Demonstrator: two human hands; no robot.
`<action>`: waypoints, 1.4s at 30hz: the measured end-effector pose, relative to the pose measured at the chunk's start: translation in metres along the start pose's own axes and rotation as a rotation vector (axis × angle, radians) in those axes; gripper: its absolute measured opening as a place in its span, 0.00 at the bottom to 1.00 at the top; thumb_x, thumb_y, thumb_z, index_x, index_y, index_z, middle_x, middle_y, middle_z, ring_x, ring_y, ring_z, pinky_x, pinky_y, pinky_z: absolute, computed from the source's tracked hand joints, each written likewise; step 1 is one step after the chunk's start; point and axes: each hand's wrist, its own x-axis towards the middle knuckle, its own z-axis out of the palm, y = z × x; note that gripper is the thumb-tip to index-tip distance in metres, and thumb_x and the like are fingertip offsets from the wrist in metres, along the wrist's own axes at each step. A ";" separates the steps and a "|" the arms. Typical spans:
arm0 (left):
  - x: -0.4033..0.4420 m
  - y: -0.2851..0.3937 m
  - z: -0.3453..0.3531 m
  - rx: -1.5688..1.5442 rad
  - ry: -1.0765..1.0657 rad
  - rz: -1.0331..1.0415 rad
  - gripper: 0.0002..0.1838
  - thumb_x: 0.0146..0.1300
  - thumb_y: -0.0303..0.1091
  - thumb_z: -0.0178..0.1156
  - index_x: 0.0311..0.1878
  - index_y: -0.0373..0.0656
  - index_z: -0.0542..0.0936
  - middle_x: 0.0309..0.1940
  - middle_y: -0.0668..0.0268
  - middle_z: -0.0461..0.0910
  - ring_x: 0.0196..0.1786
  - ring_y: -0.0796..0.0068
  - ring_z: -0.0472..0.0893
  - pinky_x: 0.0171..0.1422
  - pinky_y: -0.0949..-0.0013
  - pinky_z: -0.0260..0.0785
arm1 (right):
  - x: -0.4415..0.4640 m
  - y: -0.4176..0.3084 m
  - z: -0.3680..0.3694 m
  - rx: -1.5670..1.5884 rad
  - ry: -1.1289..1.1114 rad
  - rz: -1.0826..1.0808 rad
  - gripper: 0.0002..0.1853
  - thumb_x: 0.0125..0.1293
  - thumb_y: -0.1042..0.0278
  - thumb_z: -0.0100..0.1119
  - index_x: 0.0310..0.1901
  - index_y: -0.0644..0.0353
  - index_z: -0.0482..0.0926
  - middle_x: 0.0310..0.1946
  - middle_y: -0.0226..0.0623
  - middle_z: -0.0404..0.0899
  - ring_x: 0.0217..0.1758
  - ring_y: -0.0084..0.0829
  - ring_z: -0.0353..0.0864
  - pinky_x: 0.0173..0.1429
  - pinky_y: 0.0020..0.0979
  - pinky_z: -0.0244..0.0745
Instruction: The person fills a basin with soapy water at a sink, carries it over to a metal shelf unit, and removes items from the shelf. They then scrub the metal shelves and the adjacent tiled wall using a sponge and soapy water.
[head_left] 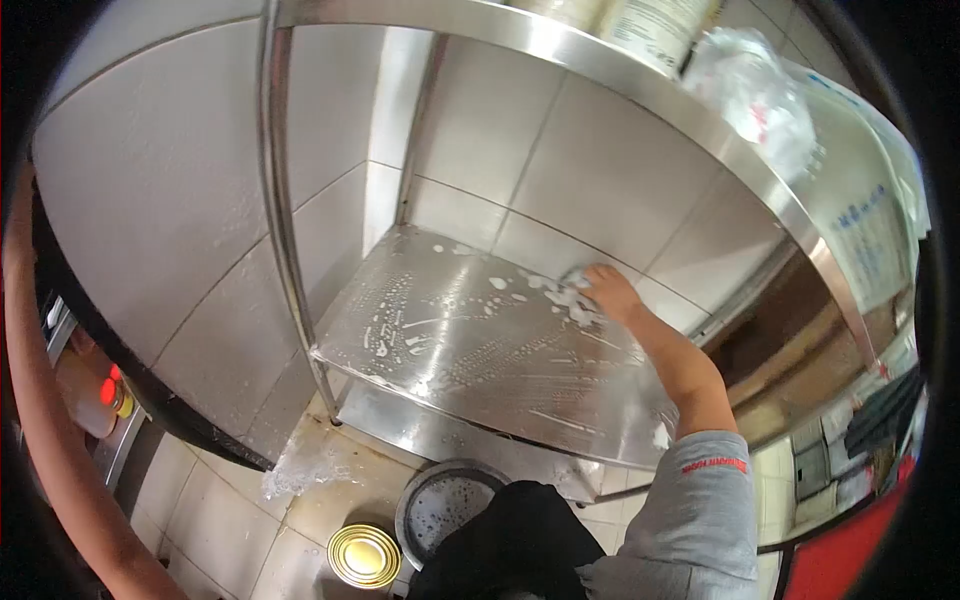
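My right hand (607,290) presses on the back of a stainless steel shelf (480,350), close to the tiled wall. Its fingers are closed round a small greyish scrubber (573,276), mostly hidden beneath them. White suds (575,305) lie around the hand, and smaller soap patches and wet streaks cover much of the shelf. Along the left edge runs my left forearm (60,480); the hand at its end is lost in the dark rim of the view.
A steel upper shelf edge (560,45) arches above, bearing bags and a clear plastic bag (755,100). Below stand a dark basin (445,505) of soapy water and a round gold tin (363,556). Clear plastic film (310,465) lies on the floor. Red-capped jars (112,395) stand left.
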 end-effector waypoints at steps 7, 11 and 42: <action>-0.002 -0.022 0.012 0.001 -0.007 -0.098 0.45 0.52 0.77 0.47 0.37 0.32 0.69 0.26 0.62 0.69 0.25 0.74 0.73 0.22 0.78 0.71 | -0.135 0.030 0.002 0.292 -0.145 0.948 0.21 0.58 0.67 0.53 0.54 0.38 0.79 0.51 0.44 0.77 0.55 0.43 0.75 0.57 0.38 0.71; -0.004 -0.025 0.014 0.002 0.000 -0.123 0.44 0.54 0.77 0.45 0.37 0.34 0.69 0.27 0.62 0.68 0.26 0.74 0.73 0.22 0.76 0.71 | -0.159 -0.018 0.062 0.228 -0.143 1.283 0.19 0.60 0.53 0.51 0.50 0.47 0.80 0.41 0.48 0.81 0.46 0.45 0.81 0.53 0.41 0.72; 0.003 -0.020 0.005 0.033 -0.018 -0.111 0.42 0.56 0.76 0.42 0.39 0.37 0.70 0.31 0.59 0.70 0.33 0.64 0.76 0.29 0.63 0.75 | -0.114 -0.270 -0.155 0.627 0.004 0.641 0.28 0.56 0.78 0.52 0.61 0.50 0.68 0.53 0.50 0.70 0.59 0.50 0.68 0.59 0.41 0.70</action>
